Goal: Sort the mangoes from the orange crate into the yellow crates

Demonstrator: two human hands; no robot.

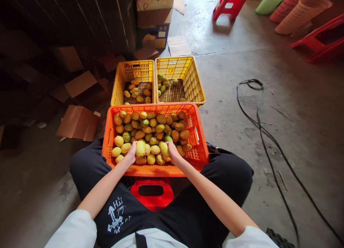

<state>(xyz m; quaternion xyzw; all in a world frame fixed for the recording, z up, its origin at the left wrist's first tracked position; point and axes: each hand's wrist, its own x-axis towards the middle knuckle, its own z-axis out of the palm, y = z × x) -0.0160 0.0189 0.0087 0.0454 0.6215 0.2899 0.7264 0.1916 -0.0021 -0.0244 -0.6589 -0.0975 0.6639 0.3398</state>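
Observation:
An orange plastic crate (200,144) stands between my knees, filled with yellow, orange-tinged and green lemons (161,119). My left hand (131,154) is closed around a bright yellow lemon (140,148), just above the near part of the pile. A hand's width to the right, my right hand (173,152) grips another yellow lemon (164,149) from its right side. Both hands are over the fruit inside the crate, and some of their fingers are hidden behind the lemons they hold.
Beyond the orange crate stand a left yellow crate (115,88) and a right yellow crate (200,86), each with several fruits. A red stool (168,196) shows below the crate. Cardboard (79,122) lies at left; a black cable (276,144) crosses the floor at right.

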